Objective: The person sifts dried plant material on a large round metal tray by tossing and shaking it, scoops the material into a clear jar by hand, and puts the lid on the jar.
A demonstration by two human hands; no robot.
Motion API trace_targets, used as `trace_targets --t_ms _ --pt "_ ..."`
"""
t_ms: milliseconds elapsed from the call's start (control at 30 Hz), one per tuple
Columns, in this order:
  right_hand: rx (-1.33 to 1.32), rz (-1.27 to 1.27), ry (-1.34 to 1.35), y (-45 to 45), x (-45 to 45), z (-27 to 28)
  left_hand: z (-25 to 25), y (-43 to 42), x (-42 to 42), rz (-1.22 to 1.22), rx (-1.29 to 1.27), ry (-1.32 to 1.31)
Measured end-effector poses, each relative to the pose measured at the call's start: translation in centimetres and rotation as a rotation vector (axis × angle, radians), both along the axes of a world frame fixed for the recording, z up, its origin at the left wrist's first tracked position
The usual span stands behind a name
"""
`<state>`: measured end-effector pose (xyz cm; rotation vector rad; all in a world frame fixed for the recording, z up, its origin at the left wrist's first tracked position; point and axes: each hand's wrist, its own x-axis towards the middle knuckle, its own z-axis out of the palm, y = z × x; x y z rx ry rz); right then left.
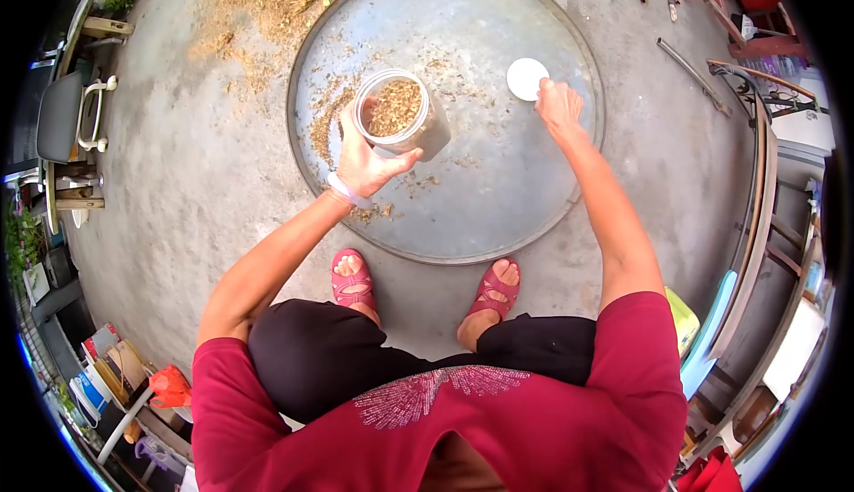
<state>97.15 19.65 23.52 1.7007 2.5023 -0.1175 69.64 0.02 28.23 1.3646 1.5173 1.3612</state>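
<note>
My left hand [369, 167] is wrapped round a clear plastic jar [431, 132], its open mouth tilted up toward me. Brown flaky bits [394, 108] fill the jar high up. To the right, my right hand [559, 105] pinches the edge of a round white lid [527, 78]. Both are over a large round metal tray [498, 198] on the ground. More brown bits [325, 132] are scattered on the tray, mostly at its left side, beside and below the jar.
Yellowish chaff [258, 12] is spread on the concrete beyond the tray's upper left. My feet in red sandals [353, 280] are at its near edge. A metal pipe [694, 76] lies at right. A grey chair [60, 118] stands at left, wooden furniture [756, 225] at right.
</note>
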Motion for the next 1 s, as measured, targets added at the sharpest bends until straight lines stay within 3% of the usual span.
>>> trace_targets --t_ms 67,167,267,367,500,600,700,800,867,1000 --pt "-0.034 -0.112 0.021 1.2 -0.2 0.3 -0.1 0.4 -0.4 0.058 -0.062 -0.131" --pt "0.085 -0.047 0.076 1.9 -0.7 -1.8 -1.3 0.5 -1.5 0.07 -0.048 -0.154" --pt "-0.129 -0.104 0.03 2.0 -2.0 -1.4 0.4 0.2 -2.1 0.116 -0.087 -0.16" --pt "-0.102 -0.027 -0.001 2.6 -1.9 -3.4 0.4 0.2 -2.5 0.106 -0.128 -0.17" --pt "-0.103 0.026 0.061 2.1 -1.8 -0.4 0.3 1.4 -2.2 0.034 -0.082 0.218" --pt "-0.16 -0.029 0.444 2.4 -0.1 1.4 2.3 3.1 -0.5 -0.159 -0.028 0.216" --pt "-0.352 -0.097 0.641 1.1 1.5 6.7 3.1 4.2 2.5 -0.392 -0.006 0.4" --pt "-0.236 -0.163 0.864 -0.1 4.2 4.4 2.7 3.9 7.7 -0.64 0.073 0.406" --pt "-0.18 -0.277 0.919 -1.4 6.0 2.4 2.7 3.1 11.5 -0.803 0.087 0.471" --pt "-0.284 -0.412 0.872 -2.8 9.3 2.6 0.1 1.7 20.3 -0.943 0.124 0.248"
